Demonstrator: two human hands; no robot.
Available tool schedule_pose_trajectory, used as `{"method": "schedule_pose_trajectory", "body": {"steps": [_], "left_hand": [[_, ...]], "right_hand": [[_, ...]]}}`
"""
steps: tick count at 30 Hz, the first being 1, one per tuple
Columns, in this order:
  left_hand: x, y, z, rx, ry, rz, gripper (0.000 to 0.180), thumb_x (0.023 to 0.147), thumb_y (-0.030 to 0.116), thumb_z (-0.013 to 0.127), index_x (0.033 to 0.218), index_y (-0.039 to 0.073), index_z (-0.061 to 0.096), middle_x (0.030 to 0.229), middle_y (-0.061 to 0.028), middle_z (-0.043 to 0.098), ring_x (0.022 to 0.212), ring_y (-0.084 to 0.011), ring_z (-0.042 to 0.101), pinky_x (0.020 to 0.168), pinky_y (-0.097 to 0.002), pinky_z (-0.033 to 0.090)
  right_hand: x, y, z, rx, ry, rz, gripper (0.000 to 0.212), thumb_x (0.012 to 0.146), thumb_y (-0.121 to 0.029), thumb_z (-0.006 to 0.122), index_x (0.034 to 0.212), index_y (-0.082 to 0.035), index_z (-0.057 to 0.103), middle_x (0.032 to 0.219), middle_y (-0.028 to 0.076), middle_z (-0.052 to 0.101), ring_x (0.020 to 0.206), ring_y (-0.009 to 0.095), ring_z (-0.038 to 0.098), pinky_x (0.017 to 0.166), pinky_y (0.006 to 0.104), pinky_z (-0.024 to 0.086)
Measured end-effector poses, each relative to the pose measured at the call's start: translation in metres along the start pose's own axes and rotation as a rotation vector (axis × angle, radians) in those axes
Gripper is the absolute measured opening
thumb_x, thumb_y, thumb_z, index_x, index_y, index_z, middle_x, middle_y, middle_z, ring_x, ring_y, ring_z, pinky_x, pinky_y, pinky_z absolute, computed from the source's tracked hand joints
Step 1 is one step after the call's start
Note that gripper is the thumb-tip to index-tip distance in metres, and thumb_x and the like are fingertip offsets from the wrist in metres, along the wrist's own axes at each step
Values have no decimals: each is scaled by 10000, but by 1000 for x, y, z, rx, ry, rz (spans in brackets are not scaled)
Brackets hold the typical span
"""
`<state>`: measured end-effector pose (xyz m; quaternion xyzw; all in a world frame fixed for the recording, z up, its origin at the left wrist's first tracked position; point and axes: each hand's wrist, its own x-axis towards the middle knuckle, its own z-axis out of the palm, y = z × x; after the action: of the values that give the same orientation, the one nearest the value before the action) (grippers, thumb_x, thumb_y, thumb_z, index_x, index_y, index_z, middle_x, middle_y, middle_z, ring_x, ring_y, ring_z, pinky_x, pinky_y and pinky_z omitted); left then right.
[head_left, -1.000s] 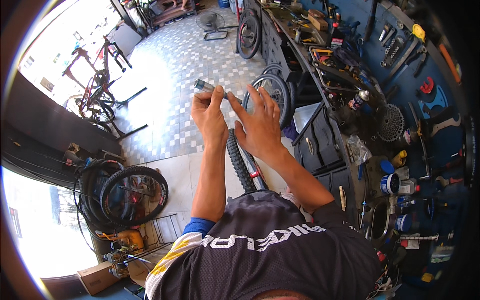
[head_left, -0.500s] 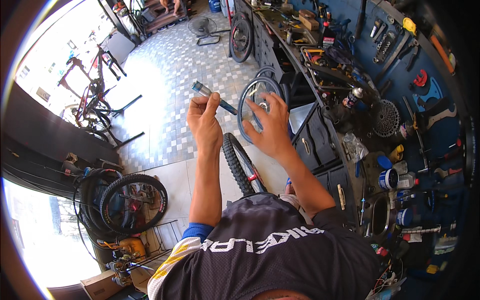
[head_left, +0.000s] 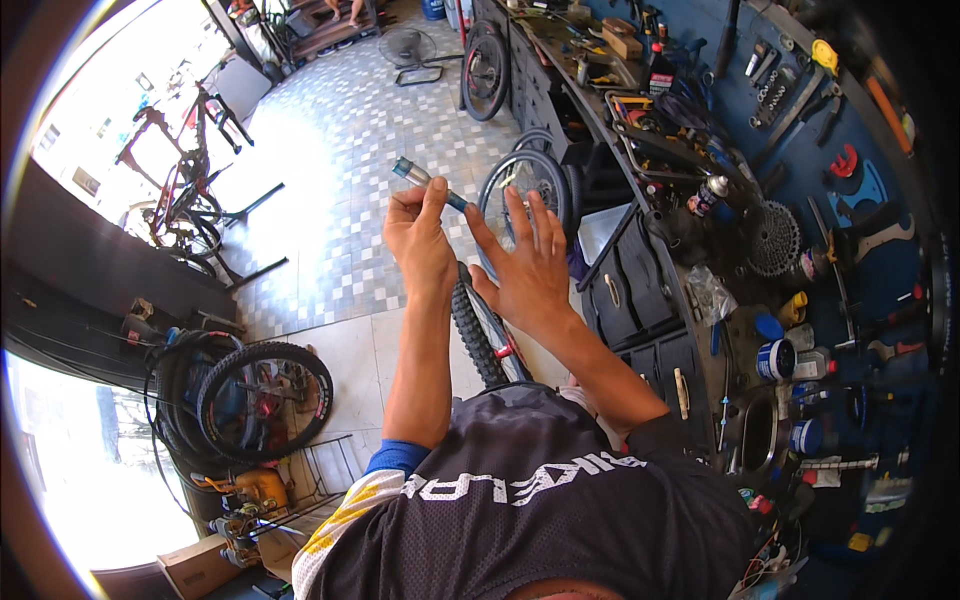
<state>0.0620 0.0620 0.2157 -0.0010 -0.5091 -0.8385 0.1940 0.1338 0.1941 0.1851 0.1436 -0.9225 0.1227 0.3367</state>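
**Small tube raised above a knobby wheel in a bicycle workshop**

A pale patterned tile floor (head_left: 340,150) fills the upper middle of the view, with a red-and-black bicycle on a stand (head_left: 185,190) at ten o'clock. Along the right, from one to five o'clock, runs a cluttered workbench (head_left: 650,180) backed by a blue tool wall (head_left: 850,120) hung with spanners, a toothed metal cassette (head_left: 775,238) and other tools. On the bench stand round blue tubs (head_left: 775,358); what is in them cannot be told. At eight o'clock a stack of black rubber tyres (head_left: 262,400) leans by a wire rack. A spoked wheel with a knobby tyre (head_left: 478,330) stands upright just below the hands.

The left hand (head_left: 420,240) is clamped, thumb and fingertips together, on a slim cylindrical tube (head_left: 428,183), grey at its upper end and dark at its lower. The tube sits near the picture's centre, slightly toward twelve o'clock, its long axis running from ten o'clock down to four o'clock, the grey end pointing up and left. The right hand (head_left: 525,265) is spread flat, fingers apart, holding nothing, just beside the tube's dark end.
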Motion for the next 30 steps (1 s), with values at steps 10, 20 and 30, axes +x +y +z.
{"method": "schedule_pose_trajectory", "body": {"steps": [10,20,30], "left_hand": [[-3,2,0,11,-21,-12,290,948,245,833,1006,54,622,929,-21,695,795,-68,543,726,-241,405],[-2,-6,-4,-43,-122,-2,237,994,215,780,1092,50,642,1073,-41,739,894,-66,572,803,-260,408],[14,-30,-43,92,-367,157,396,1071,155,649,1415,-32,591,1290,-40,673,1191,-129,569,1048,-359,429]], "right_hand": [[6,4,2,198,-5,67,837,865,-321,772,1623,-283,420,1602,262,313,1520,488,253,1217,604,248],[12,13,3,359,-40,87,733,841,-326,795,1521,-188,556,1534,257,398,1480,487,298,1207,576,261],[33,17,-25,515,51,51,581,804,-355,825,1318,-112,699,1499,219,455,1477,457,314,1212,568,262]]}}
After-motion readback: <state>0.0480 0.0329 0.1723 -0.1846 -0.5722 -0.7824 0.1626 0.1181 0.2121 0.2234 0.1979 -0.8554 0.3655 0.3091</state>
